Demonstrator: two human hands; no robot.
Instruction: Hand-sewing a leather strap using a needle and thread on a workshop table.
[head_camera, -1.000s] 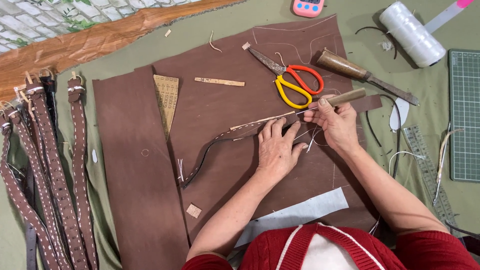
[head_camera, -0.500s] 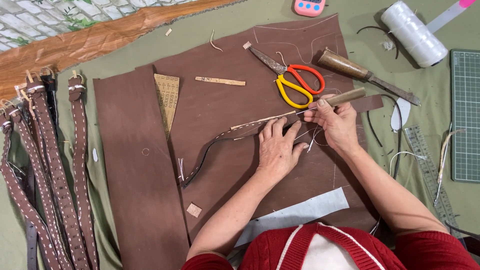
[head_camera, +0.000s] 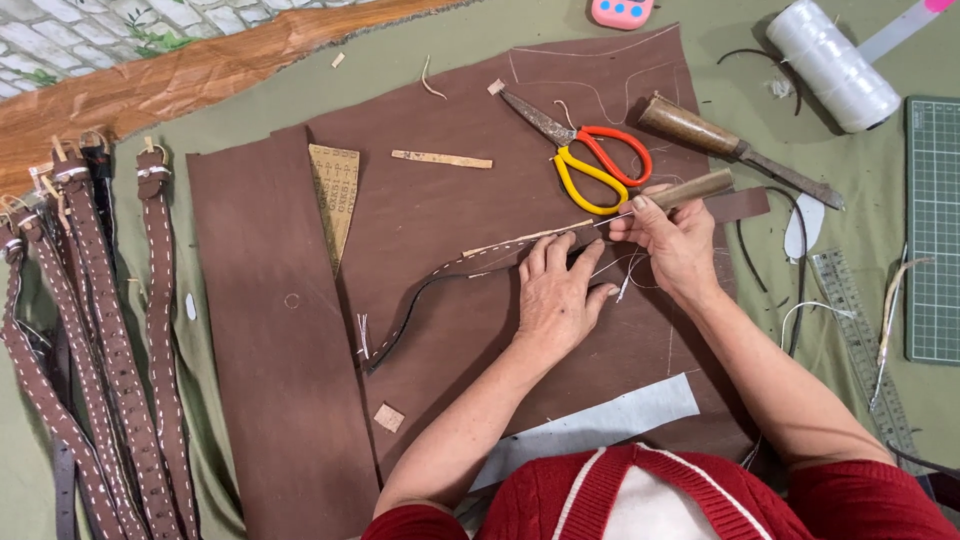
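Observation:
My left hand (head_camera: 556, 291) lies palm down on a narrow dark leather strap (head_camera: 432, 290) with white stitching, pinning it to a large brown leather sheet (head_camera: 440, 210). My right hand (head_camera: 676, 243) grips a wooden-handled awl (head_camera: 692, 189), whose thin metal point rests on the strap just beyond my left fingertips. Loose white thread (head_camera: 628, 272) trails between the two hands. The strap curves away to the lower left.
Scissors with red and yellow handles (head_camera: 585, 152) and a wooden-handled knife (head_camera: 728, 146) lie just beyond my hands. A spool of white thread (head_camera: 832, 64), a green cutting mat (head_camera: 932, 225) and a clear ruler (head_camera: 858, 340) are on the right. Several stitched brown belts (head_camera: 90, 350) lie at the left.

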